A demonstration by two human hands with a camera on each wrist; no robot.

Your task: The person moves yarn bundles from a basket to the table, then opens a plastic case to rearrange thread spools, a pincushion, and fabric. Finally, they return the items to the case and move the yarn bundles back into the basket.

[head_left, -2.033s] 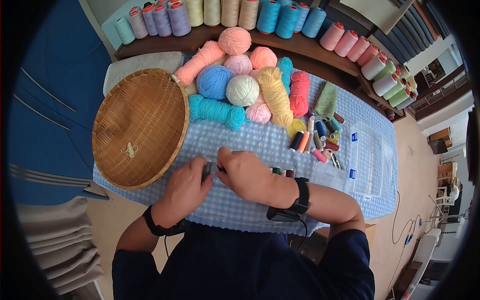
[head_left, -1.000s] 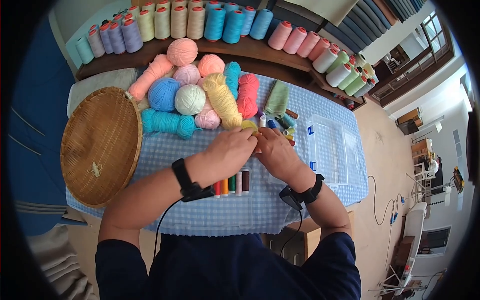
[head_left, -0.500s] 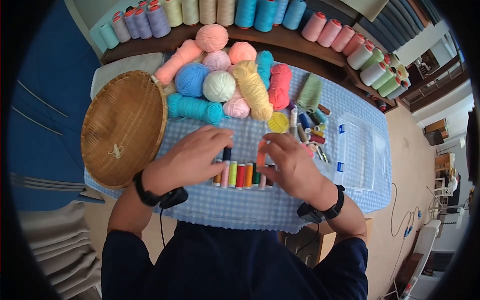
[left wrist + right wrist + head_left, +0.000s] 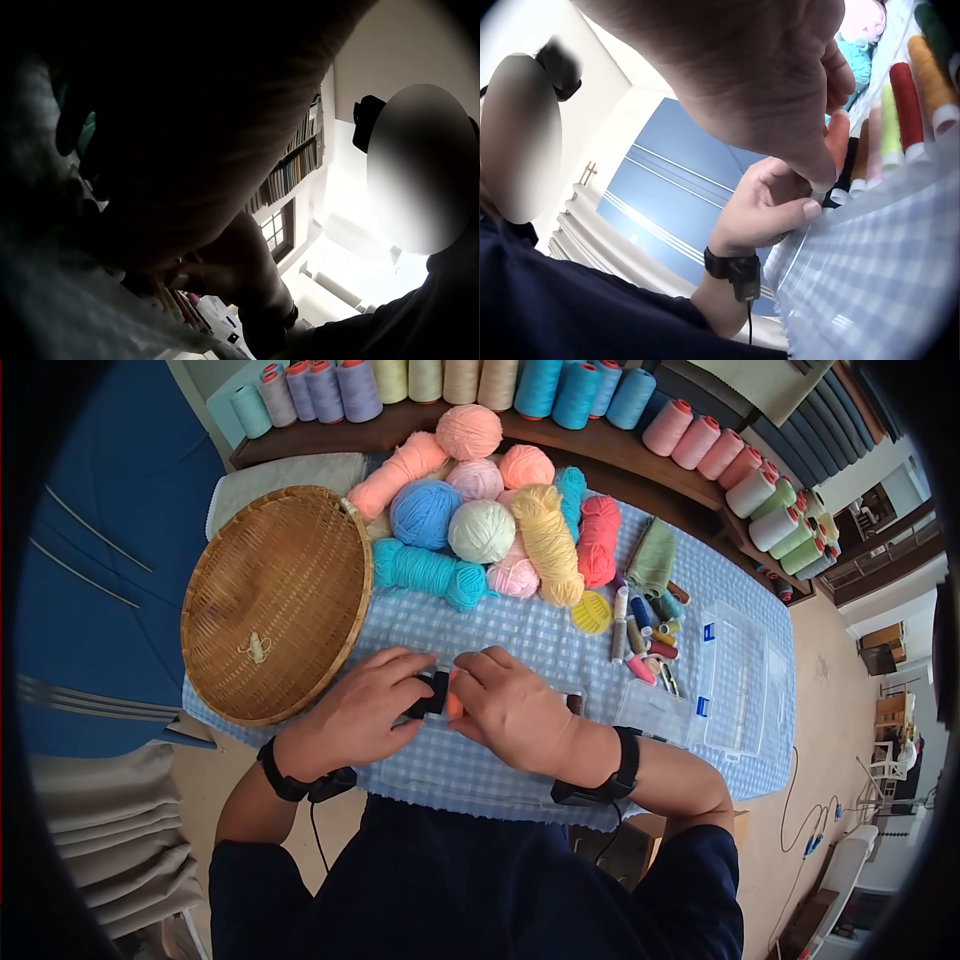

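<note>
In the head view, my right hand pinches an orange thread spool at the left part of the spool row. The right wrist view shows that spool tilted between thumb and fingers, beside a black spool. Brown, pink, yellow-green, red, orange and dark green spools continue the row in a clear tray. My left hand lies around dark spools at the row's left end, fingers loosely bent; its exact contact is hidden. The left wrist view is mostly dark.
A round woven basket stands at the left. Yarn balls and skeins are heaped behind the hands. Loose spools, a yellow disc, a green cloth and a clear case lid lie to the right.
Both hands reached among the loose spools a second ago, then came back to the row. The right hand has since brought the orange spool leftward and down, close to the left hand.
</note>
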